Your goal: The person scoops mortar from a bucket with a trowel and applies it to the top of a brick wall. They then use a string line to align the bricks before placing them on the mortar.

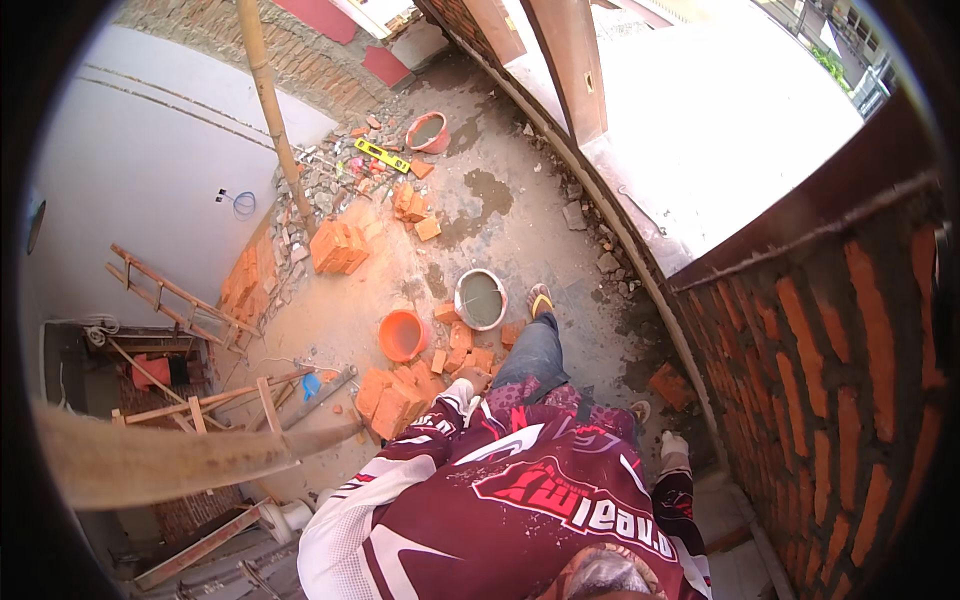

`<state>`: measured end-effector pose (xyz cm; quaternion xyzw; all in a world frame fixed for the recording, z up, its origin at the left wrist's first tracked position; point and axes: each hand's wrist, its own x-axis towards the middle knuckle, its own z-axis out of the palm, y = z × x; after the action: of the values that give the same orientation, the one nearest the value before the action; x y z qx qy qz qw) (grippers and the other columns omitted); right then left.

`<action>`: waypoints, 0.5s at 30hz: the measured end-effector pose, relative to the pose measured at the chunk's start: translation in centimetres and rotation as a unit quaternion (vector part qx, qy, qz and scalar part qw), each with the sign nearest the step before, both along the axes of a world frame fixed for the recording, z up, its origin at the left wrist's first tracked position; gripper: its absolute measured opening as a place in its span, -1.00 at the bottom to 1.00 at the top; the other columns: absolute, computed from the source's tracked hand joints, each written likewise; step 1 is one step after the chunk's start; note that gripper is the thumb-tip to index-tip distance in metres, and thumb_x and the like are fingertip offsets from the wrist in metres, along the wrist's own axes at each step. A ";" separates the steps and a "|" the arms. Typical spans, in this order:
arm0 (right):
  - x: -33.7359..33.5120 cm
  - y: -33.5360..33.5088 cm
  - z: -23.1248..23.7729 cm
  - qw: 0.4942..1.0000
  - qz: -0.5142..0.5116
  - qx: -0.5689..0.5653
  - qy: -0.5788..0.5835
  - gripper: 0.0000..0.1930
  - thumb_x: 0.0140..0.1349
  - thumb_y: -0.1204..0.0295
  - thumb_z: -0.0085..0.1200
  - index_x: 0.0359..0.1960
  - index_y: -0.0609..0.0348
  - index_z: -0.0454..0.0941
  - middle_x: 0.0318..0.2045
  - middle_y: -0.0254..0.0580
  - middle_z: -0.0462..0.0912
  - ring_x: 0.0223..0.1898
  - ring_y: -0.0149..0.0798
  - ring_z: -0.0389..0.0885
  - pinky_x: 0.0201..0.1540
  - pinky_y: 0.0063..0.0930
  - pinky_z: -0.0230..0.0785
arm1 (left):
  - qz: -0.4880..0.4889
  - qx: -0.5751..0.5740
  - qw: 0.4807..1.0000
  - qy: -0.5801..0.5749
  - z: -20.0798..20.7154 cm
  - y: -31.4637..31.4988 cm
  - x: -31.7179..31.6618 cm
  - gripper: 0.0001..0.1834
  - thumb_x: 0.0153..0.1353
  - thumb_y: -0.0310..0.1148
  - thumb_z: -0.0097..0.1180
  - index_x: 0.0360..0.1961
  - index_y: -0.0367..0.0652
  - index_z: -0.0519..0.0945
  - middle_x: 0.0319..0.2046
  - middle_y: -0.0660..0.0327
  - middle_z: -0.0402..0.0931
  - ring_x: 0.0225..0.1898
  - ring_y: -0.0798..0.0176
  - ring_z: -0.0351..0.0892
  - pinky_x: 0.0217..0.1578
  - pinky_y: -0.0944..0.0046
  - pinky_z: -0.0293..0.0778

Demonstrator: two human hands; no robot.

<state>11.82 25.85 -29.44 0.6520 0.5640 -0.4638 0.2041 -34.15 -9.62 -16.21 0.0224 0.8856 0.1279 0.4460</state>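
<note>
Head view: the left hand [476, 378] is low beside the thigh, at the edge of a loose heap of bricks [397, 400]; whether its fingers are open, closed or gripping one, I cannot tell. On the other side of the body the right hand [675, 444] hangs near the brick wall [825, 350], its fingers too small and washed out to read.

The bricks are orange, matte, hard-edged blocks, some whole, some broken, lying at odd angles on the floor [560, 240], which is dusty grey-brown with dark, damp-looking patches. Just beyond them sit a round orange bucket [401, 338] of smooth plastic and a pale bucket [484, 328] full of smooth grey mortar [481, 298], close to the sandalled foot [541, 299].

Farther off, a squarer stack [340, 248] of bricks stands near jagged grey rubble [325, 190]. A straight yellow level [382, 155] lies there, near a red bucket [433, 147]. A tan bamboo pole [268, 90] leans past. Thick dark joints roughen the brick wall.
</note>
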 end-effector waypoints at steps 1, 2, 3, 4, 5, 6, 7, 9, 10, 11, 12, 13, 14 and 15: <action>-2.1 -0.1 0.7 0.999 -0.035 0.021 0.021 -0.58 0.43 0.20 0.10 0.01 0.40 0.67 -0.11 0.01 0.77 -0.07 -0.12 0.72 0.03 -0.22 0.48 | -0.067 -0.024 0.997 0.020 -0.4 0.6 -3.3 -0.76 0.30 -0.23 0.22 -0.36 -0.17 0.77 -0.46 0.16 0.71 -0.47 0.24 0.68 -0.35 0.13 0.61; -4.1 -0.6 1.6 0.996 -0.074 0.040 0.025 -0.59 0.43 0.22 0.10 0.01 0.40 0.66 -0.11 0.01 0.77 -0.08 -0.13 0.72 0.02 -0.23 0.48 | -0.054 0.010 0.997 0.059 -0.5 0.6 -6.3 -0.75 0.29 -0.21 0.24 -0.34 -0.16 0.78 -0.44 0.14 0.73 -0.44 0.21 0.71 -0.32 0.16 0.61; -6.2 -1.6 2.5 0.992 -0.111 0.042 0.053 -0.60 0.42 0.24 0.11 0.01 0.41 0.66 -0.12 0.01 0.77 -0.10 -0.14 0.72 0.01 -0.23 0.49 | -0.020 -0.002 0.999 0.026 -0.6 0.8 -9.4 -0.75 0.29 -0.20 0.24 -0.33 -0.15 0.78 -0.42 0.13 0.74 -0.40 0.19 0.73 -0.27 0.16 0.62; -8.5 -2.5 3.4 0.985 -0.159 0.045 0.053 -0.61 0.41 0.25 0.12 0.01 0.41 0.66 -0.13 0.01 0.77 -0.12 -0.15 0.71 0.00 -0.24 0.49 | 0.015 -0.013 1.000 -0.003 -0.6 1.0 -12.8 -0.75 0.28 -0.18 0.24 -0.32 -0.13 0.79 -0.40 0.12 0.75 -0.36 0.17 0.75 -0.22 0.16 0.63; -10.6 -3.5 4.4 0.988 -0.145 0.029 0.049 -0.61 0.41 0.24 0.13 0.00 0.41 0.66 -0.15 0.00 0.76 -0.14 -0.15 0.70 -0.02 -0.23 0.50 | 0.055 -0.022 0.998 -0.028 -0.5 1.3 -16.9 -0.75 0.28 -0.17 0.24 -0.30 -0.12 0.80 -0.37 0.11 0.77 -0.31 0.16 0.77 -0.17 0.16 0.63; -13.2 -4.7 5.2 0.989 -0.144 0.014 0.018 -0.60 0.41 0.23 0.14 -0.01 0.41 0.66 -0.17 0.00 0.76 -0.15 -0.15 0.69 -0.05 -0.23 0.50 | -0.028 -0.008 1.000 0.009 0.0 1.1 -20.8 -0.73 0.26 -0.13 0.25 -0.25 -0.09 0.80 -0.29 0.07 0.78 -0.18 0.13 0.78 -0.06 0.15 0.62; -15.7 -6.1 5.9 0.993 -0.120 0.016 -0.015 -0.61 0.40 0.20 0.14 -0.10 0.39 0.68 -0.27 -0.06 0.75 -0.23 -0.17 0.68 -0.12 -0.28 0.50 | -0.042 -0.018 0.998 0.034 0.3 1.3 -24.4 -0.69 0.23 -0.08 0.28 -0.21 -0.07 0.79 -0.24 0.08 0.78 -0.11 0.12 0.77 -0.01 0.13 0.61; -19.9 -7.6 7.5 0.875 -0.433 -0.197 0.086 -0.56 0.32 0.04 0.26 -0.09 0.22 0.68 -0.19 -0.03 0.71 -0.27 -0.04 0.65 -0.11 -0.06 0.55 | 0.008 0.004 0.999 0.051 0.9 1.6 -31.2 -0.67 0.18 -0.05 0.31 -0.20 -0.05 0.79 -0.21 0.08 0.78 -0.11 0.09 0.76 -0.01 0.12 0.61; -21.5 -8.2 8.3 0.772 -0.566 -0.220 0.191 -0.53 0.31 -0.03 0.26 -0.05 0.13 0.66 -0.16 -0.02 0.68 -0.29 0.04 0.64 -0.11 0.05 0.58 | -0.022 -0.001 0.995 0.100 1.2 1.9 -34.4 -0.66 0.17 -0.04 0.31 -0.19 -0.03 0.79 -0.21 0.08 0.77 -0.11 0.05 0.76 0.01 0.13 0.60; -23.8 -8.1 8.4 0.704 -0.639 -0.228 0.209 -0.47 0.36 -0.08 0.14 0.13 0.08 0.57 0.11 0.07 0.61 0.12 0.18 0.58 -0.05 0.16 0.52 | 0.002 0.027 0.994 0.108 1.6 2.0 -36.8 -0.67 0.17 -0.04 0.31 -0.20 -0.03 0.79 -0.21 0.08 0.77 -0.11 0.05 0.76 0.01 0.12 0.60; -26.4 -7.4 8.2 0.908 -0.349 -0.181 0.147 -0.52 0.36 -0.02 0.16 0.07 0.11 0.61 -0.03 0.07 0.66 0.03 0.17 0.64 -0.07 0.08 0.54 | 0.039 0.042 0.993 0.101 1.9 2.4 -39.1 -0.67 0.17 -0.05 0.31 -0.20 -0.03 0.79 -0.22 0.07 0.77 -0.12 0.04 0.76 0.01 0.12 0.60; -28.9 -6.3 7.9 0.996 -0.035 -0.081 0.014 -0.57 0.35 0.04 0.17 0.01 0.13 0.64 -0.16 0.07 0.72 -0.06 0.16 0.70 -0.10 0.01 0.55 | 0.086 0.044 0.992 0.083 2.1 3.2 -41.4 -0.68 0.17 -0.05 0.31 -0.20 -0.03 0.79 -0.22 0.07 0.77 -0.12 0.03 0.76 0.01 0.11 0.61; -31.0 -5.5 7.8 0.995 0.077 -0.057 0.019 -0.60 0.34 0.10 0.19 -0.01 0.18 0.66 -0.23 0.05 0.72 -0.14 0.10 0.71 -0.13 -0.05 0.56 | 0.062 0.047 0.991 0.109 2.4 3.7 -42.8 -0.70 0.18 -0.08 0.31 -0.21 -0.04 0.78 -0.25 0.07 0.77 -0.13 0.03 0.76 -0.01 0.09 0.61; -33.3 -4.9 7.8 0.983 0.181 -0.022 -0.004 -0.62 0.33 0.15 0.20 -0.04 0.22 0.68 -0.29 0.03 0.72 -0.21 0.05 0.73 -0.16 -0.11 0.56 | 0.044 0.058 0.991 0.113 2.5 4.4 -44.1 -0.70 0.19 -0.08 0.31 -0.21 -0.04 0.78 -0.25 0.08 0.77 -0.13 0.03 0.76 -0.01 0.08 0.61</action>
<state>-21.43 20.92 -21.65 0.5362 0.6618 -0.4289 0.3009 -78.22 -5.18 -13.74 0.0234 0.9217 0.1950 0.3345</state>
